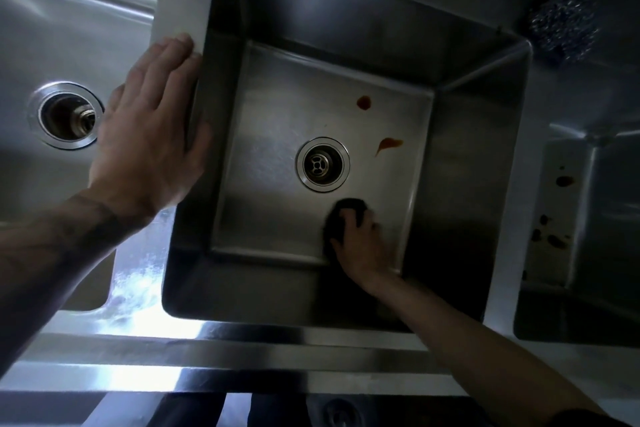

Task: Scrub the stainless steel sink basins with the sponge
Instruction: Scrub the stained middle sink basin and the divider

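From the head view, your right hand [360,243] is down in the middle basin [277,218], fingers curled over the dark sponge [346,210] and pressing it to the floor at about 5 o'clock from the drain [322,164]. Your left hand [149,121] lies flat, fingers straight and holding nothing, on the divider rim [183,3] at 9 o'clock of that basin. The likeliest miss is coverage: 2 reddish-brown stains sit untouched on the floor, 1 [363,102] at about 1 o'clock from the drain and 1 [389,144] between 2 and 3 o'clock, both well apart from the sponge, so strokes kept short at the near corner would leave them. Sweeping toward 12 o'clock could also drag the residue across clean steel rather than lift it, or push it into the drain. The rim under your left palm looks wet and glossy; leaning your weight there as you reach deeper could let that hand slide. The right basin [606,156] at 3 o'clock carries several dark spots [564,180] on its near wall and floor, easy to skip in the dim light. The left basin [52,45] at 9 o'clock shows no marks that I can make out. A steel scourer [562,26] rests on the deck at 2 o'clock; your forearm could knock it in.
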The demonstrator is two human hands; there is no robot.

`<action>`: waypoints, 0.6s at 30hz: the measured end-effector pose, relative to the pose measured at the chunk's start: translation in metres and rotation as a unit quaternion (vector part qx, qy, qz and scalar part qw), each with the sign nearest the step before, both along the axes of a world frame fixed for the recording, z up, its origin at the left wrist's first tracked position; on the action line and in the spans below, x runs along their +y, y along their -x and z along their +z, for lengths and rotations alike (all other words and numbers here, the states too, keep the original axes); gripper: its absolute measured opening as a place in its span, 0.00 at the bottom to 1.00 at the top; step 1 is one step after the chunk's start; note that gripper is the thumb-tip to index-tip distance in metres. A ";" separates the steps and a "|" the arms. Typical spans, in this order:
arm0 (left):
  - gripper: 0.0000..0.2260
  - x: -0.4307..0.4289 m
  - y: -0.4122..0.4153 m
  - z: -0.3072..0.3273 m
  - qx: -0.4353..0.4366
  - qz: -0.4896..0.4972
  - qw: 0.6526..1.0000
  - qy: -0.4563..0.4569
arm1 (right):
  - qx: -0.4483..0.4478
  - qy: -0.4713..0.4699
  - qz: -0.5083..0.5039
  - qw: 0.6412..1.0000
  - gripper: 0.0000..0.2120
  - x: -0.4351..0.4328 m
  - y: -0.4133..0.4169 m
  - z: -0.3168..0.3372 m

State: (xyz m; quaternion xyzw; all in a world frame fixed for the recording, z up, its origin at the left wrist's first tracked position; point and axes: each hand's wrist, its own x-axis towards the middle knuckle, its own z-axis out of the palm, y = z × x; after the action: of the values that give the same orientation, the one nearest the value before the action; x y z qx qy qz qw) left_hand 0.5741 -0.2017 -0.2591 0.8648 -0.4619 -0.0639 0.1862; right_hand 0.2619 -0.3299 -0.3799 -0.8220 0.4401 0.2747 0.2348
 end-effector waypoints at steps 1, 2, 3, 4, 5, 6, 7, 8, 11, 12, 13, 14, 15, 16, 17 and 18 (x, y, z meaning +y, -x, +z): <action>0.27 0.001 -0.001 -0.001 -0.003 0.000 1.000 0.000 | -0.026 -0.003 0.040 0.999 0.28 0.008 -0.011 -0.002; 0.27 0.001 -0.001 -0.002 -0.005 0.000 1.000 0.002 | -0.043 -0.004 0.072 0.996 0.29 0.013 -0.020 -0.003; 0.27 0.001 -0.001 -0.003 -0.007 0.000 1.000 0.005 | -0.055 -0.005 0.093 0.994 0.29 0.014 -0.024 -0.004; 0.26 0.001 -0.002 -0.004 -0.008 -0.001 1.000 0.008 | -0.063 -0.005 0.107 0.992 0.29 0.013 -0.024 -0.005; 0.26 0.001 -0.002 -0.005 -0.010 -0.002 1.000 0.010 | -0.070 -0.002 0.112 0.991 0.29 0.009 -0.021 -0.004; 0.26 0.001 -0.002 -0.006 -0.011 -0.002 1.000 0.011 | -0.073 0.011 0.102 0.992 0.29 0.000 -0.014 -0.004; 0.26 0.001 -0.002 -0.006 -0.011 -0.001 1.000 0.011 | -0.071 0.035 0.072 0.994 0.28 -0.012 -0.007 -0.006; 0.27 0.001 -0.003 -0.006 -0.010 0.000 1.000 0.012 | -0.064 0.069 0.027 0.995 0.26 -0.026 -0.002 -0.008; 0.27 0.001 -0.003 -0.006 -0.012 -0.001 1.000 0.013 | -0.046 0.142 -0.164 0.975 0.24 -0.058 -0.010 -0.015; 0.27 0.001 -0.003 -0.007 -0.011 -0.001 1.000 0.013 | -0.051 0.152 -0.203 0.966 0.24 -0.059 -0.017 -0.018; 0.27 0.001 -0.003 -0.007 -0.010 -0.001 1.000 0.012 | -0.056 0.156 -0.205 0.965 0.23 -0.056 -0.022 -0.019; 0.27 0.001 -0.003 -0.007 -0.010 -0.001 1.000 0.011 | -0.068 0.151 -0.170 0.971 0.23 -0.050 -0.023 -0.020; 0.27 0.001 -0.003 -0.008 -0.010 -0.001 1.000 0.011 | -0.084 0.133 -0.113 0.981 0.23 -0.045 -0.019 -0.019; 0.27 0.001 -0.003 -0.008 -0.011 -0.002 1.000 0.013 | -0.099 0.114 -0.050 0.987 0.22 -0.044 -0.011 -0.019; 0.27 0.001 -0.003 -0.008 -0.013 -0.003 1.000 0.015 | -0.108 0.100 -0.003 0.989 0.23 -0.048 -0.002 -0.020; 0.27 0.001 -0.003 -0.009 -0.013 -0.004 1.000 0.017 | -0.110 0.106 0.013 0.988 0.23 -0.060 0.005 -0.022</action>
State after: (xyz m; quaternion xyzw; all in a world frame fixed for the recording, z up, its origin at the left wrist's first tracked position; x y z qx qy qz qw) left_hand 0.5776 -0.2006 -0.2679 0.8601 -0.4692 -0.0454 0.1950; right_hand 0.2570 -0.3895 -0.4021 -0.8730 0.4276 0.1376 0.1902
